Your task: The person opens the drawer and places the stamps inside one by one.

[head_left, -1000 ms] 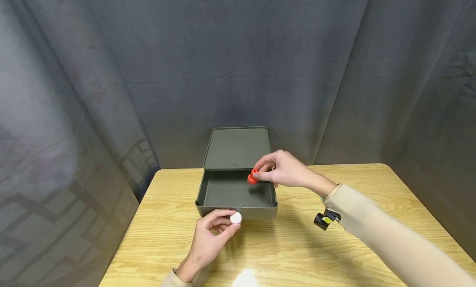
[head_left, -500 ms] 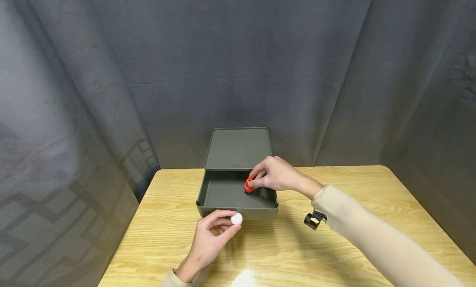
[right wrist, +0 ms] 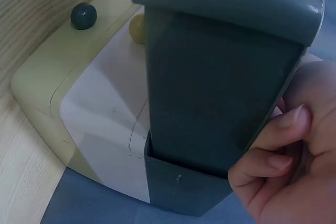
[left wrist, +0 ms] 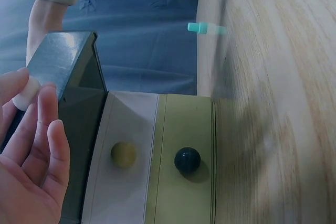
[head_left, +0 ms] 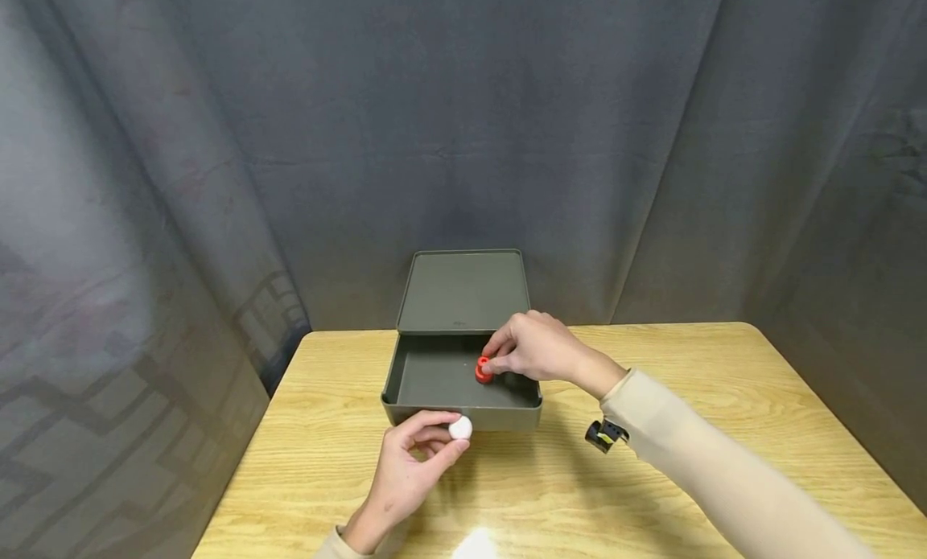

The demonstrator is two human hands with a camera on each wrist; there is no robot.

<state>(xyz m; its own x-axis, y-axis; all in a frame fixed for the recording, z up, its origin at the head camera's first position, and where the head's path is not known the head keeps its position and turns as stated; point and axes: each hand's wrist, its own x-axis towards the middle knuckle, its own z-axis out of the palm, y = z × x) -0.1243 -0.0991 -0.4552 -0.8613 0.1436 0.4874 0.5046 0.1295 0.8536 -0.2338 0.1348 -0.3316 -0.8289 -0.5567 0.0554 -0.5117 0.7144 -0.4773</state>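
Note:
A dark grey-green drawer (head_left: 434, 374) is pulled out of a small stacked drawer unit (head_left: 463, 289). On its front is a round white knob (head_left: 459, 428), which my left hand (head_left: 405, 472) pinches between thumb and fingers. My right hand (head_left: 541, 348) reaches in over the right side wall and pinches a small red piece (head_left: 483, 376) with a ring-like top and wider base. The red piece is at the drawer floor; whether it touches cannot be told. In the right wrist view, the drawer wall and fingers (right wrist: 262, 163) hide it.
Below the pulled-out drawer are a white drawer (left wrist: 121, 119) with a yellow knob (left wrist: 124, 155) and a pale green drawer (left wrist: 181, 119) with a dark knob (left wrist: 187, 160). A mint-green stick-shaped item (left wrist: 202, 28) lies on the wooden table (head_left: 311, 446). Grey curtains (head_left: 463, 141) surround it.
My right hand has moved down and slightly left with the red piece, lowering it into the drawer. The left hand has stayed on the white knob.

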